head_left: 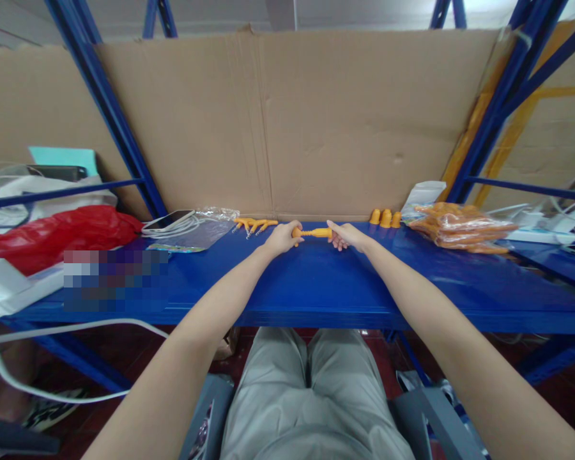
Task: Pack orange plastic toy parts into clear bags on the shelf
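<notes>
Between my two hands, low over the blue table, lies an orange plastic piece (311,233) with a thin, ribbed-looking middle and thicker ends. Its left end is gripped by my left hand (283,237), fingers closed around it. My right hand (342,236) pinches the right end, which looks like a small cup. Whether this is one part or two joined ones I cannot tell. Left of my hands are orange branched pieces (255,224) with small metal bits hanging from them. To the right, several orange thimble-like caps (386,219) stand in a group.
The blue table (316,287) backs onto a cardboard sheet (340,121). At right lies a clear bag of orange parts (460,227). At left are a phone (170,220) with a white cable, a plastic bag (206,231) and a red bag (71,230). Blue posts frame both sides.
</notes>
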Tool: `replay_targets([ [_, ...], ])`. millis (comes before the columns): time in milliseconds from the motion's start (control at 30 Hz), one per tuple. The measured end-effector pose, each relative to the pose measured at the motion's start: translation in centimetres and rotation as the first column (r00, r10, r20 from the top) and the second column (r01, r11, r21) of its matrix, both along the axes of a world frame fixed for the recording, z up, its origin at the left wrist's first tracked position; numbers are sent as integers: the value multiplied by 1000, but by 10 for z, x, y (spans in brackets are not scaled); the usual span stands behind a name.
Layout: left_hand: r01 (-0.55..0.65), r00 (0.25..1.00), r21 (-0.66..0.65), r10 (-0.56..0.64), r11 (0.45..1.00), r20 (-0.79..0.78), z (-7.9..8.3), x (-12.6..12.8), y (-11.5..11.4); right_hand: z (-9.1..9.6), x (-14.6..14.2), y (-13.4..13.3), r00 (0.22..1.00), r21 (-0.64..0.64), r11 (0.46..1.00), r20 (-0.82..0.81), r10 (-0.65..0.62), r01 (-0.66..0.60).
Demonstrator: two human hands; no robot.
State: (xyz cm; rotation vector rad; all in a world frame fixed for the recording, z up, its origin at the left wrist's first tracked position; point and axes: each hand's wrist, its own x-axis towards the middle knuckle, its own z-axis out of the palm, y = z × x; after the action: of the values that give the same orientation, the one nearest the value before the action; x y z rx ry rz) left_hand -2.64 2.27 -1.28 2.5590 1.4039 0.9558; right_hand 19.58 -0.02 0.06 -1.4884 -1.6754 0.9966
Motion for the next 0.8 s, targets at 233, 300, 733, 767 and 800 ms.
replay_targets([
  [233, -7, 1000, -13, 7, 1000, 24, 0, 1, 0, 2, 7, -1, 989, -41, 996, -128, 76, -82],
  [300, -9, 1000, -19, 10, 1000, 26, 0, 1, -1, 1, 10, -2, 984, -11, 992, -127, 125, -128],
  [733, -3, 999, -14, 2, 1000, -36, 0, 1, -2, -1, 12, -2, 988, -14, 992, -95, 123, -125],
  [767, 1, 999, -18, -1, 1000, -44, 0, 1, -2, -1, 12, -2, 988, -14, 993, -98, 116, -118],
  [800, 2, 999, -22, -3, 1000, -52, -1, 1, -3, 0, 12, -3, 990, -12, 994, -101, 103, -105],
])
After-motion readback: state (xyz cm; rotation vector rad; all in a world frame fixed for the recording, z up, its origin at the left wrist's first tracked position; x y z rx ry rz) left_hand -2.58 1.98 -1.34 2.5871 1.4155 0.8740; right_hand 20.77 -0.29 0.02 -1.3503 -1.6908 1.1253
